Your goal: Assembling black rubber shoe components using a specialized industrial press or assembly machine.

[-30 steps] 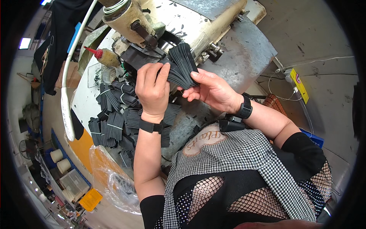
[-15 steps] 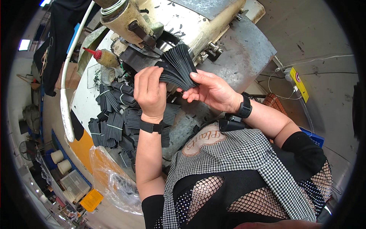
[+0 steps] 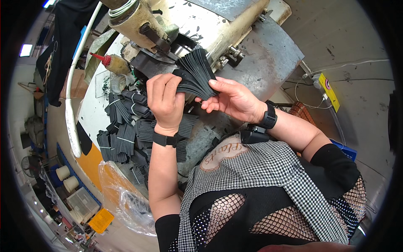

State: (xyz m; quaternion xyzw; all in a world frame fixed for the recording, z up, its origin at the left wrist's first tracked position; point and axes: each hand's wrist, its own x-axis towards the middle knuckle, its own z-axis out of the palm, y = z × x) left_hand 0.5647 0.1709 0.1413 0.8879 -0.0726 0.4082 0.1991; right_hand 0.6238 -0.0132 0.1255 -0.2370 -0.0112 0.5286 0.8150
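A fanned stack of flat black strips (image 3: 199,69) spans the space between my two hands, just in front of the machine's working head. My left hand (image 3: 165,98) is closed on the stack's left end, its fingers bent over the top. At the right end my right hand (image 3: 235,96) grips the strips, thumb on top and fingers curled beneath. Where the two parts of the stack meet, the strips spread apart like pages. Below and left of my left hand lie several tied bundles of similar black strips (image 3: 119,143).
A cream machine (image 3: 136,25) with dark metal parts stands beyond my hands. Left of it are a red-tipped bottle (image 3: 115,63), a small clear box (image 3: 103,84) and a white lamp arm (image 3: 72,122). Clear plastic film (image 3: 126,206) hangs at the table's near left. Black scraps dot the metal top (image 3: 268,54).
My left hand's fingers have shifted slightly along the strips and bent a little more. My right hand and the fanned stack stay nearly still.
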